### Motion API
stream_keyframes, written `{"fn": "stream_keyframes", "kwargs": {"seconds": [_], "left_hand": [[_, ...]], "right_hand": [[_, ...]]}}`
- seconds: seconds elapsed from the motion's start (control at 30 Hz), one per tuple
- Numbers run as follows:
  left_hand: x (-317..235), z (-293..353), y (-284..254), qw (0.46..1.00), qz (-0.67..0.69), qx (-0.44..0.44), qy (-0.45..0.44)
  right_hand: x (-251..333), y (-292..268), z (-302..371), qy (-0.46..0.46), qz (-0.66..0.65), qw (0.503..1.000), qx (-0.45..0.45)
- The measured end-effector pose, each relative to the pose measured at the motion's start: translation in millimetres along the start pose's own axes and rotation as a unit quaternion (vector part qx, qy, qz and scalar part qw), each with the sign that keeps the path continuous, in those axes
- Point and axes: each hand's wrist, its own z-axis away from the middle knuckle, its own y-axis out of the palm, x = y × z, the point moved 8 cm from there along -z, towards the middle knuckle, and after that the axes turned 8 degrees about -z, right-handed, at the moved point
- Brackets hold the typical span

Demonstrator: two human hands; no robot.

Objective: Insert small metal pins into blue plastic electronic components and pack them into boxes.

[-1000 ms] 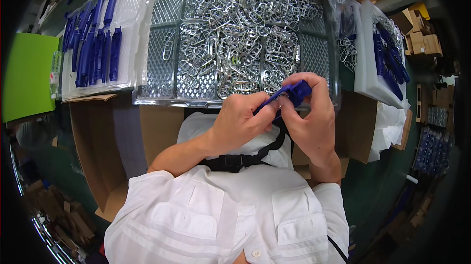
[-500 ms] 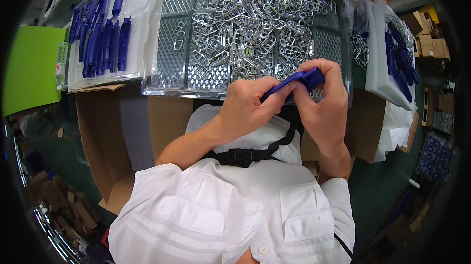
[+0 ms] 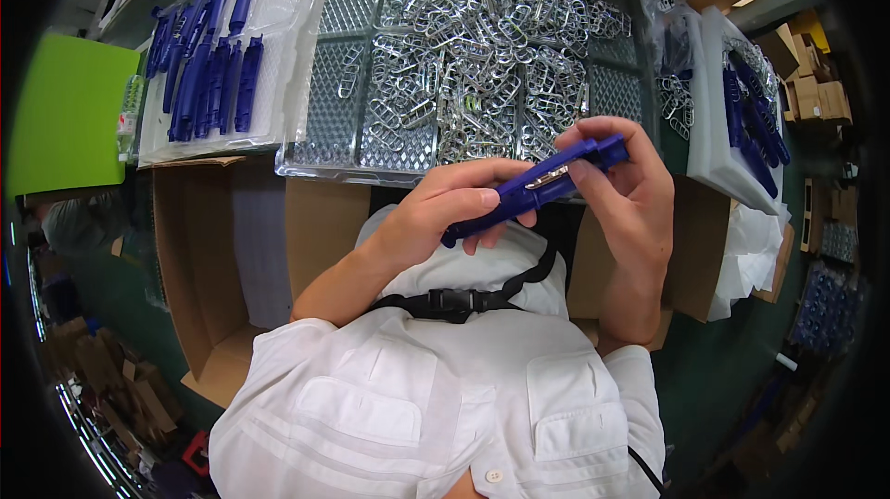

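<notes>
A long dark-blue plastic handle-like part (image 3: 510, 202) is held aslant above my lap, its right end higher. My left hand (image 3: 422, 216) grips its lower left end, thumb on top and fingers beneath. At the other end, my right hand (image 3: 632, 202) pinches it between thumb and curled fingers. A shiny metal piece (image 3: 547, 178) lies in the slot along the part, beside my right thumb. Just beyond my hands, many silver wire loops (image 3: 501, 44) are heaped in a clear compartmented tray (image 3: 329, 95).
Several blue parts (image 3: 213, 82) lie in a white tray (image 3: 283, 12) at the far left. More blue parts (image 3: 746, 119) rest in a white foam box (image 3: 706, 100) on the right. An open cardboard box (image 3: 190, 249) stands below the table's edge; a green sheet (image 3: 69, 119) is further left.
The blue part has been turned so its slot and metal piece show. My left hand has shifted left and opened its grip along the part; my right hand has moved slightly right.
</notes>
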Motion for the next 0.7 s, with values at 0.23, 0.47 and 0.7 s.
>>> {"fn": "stream_keyframes", "kwargs": {"seconds": [0.23, 0.47, 0.7], "left_hand": [[-53, 28, 32, 0.852, -0.439, -0.131, 0.254], [-64, 30, 47, 0.801, -0.505, -0.168, 0.273], [-66, 11, 54, 0.789, -0.517, -0.150, 0.296]], "right_hand": [[41, -9, 24, -0.289, 0.211, 0.933, 0.027], [42, -17, 23, -0.330, 0.229, 0.916, 0.011], [36, -34, 11, -0.319, 0.212, 0.924, 0.005]]}}
